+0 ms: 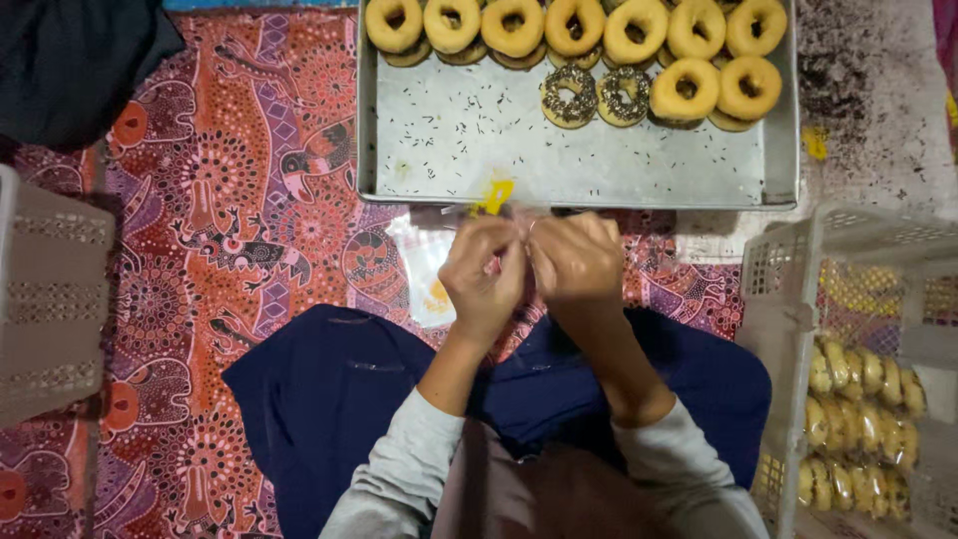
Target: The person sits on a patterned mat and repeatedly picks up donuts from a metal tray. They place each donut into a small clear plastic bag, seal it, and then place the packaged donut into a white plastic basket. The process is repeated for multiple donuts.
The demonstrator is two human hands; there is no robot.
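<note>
My left hand (483, 271) and my right hand (576, 258) meet just in front of a metal tray (469, 150), fingers pinched together on a clear plastic bag (489, 205) with a yellow mark. Part of the bag hangs below my left hand. What is inside the bag is hidden by my fingers. On the tray's far side lie rows of plain yellow doughnuts (689, 90) and two doughnuts topped with dark sprinkles (569, 95); loose sprinkles dot the bare tray floor.
A white plastic basket (788, 299) at the right holds several bagged doughnuts (858, 419). Another white basket (50, 289) stands at the left edge. A patterned red and purple cloth (230, 200) covers the floor. My knees, in dark blue, are below.
</note>
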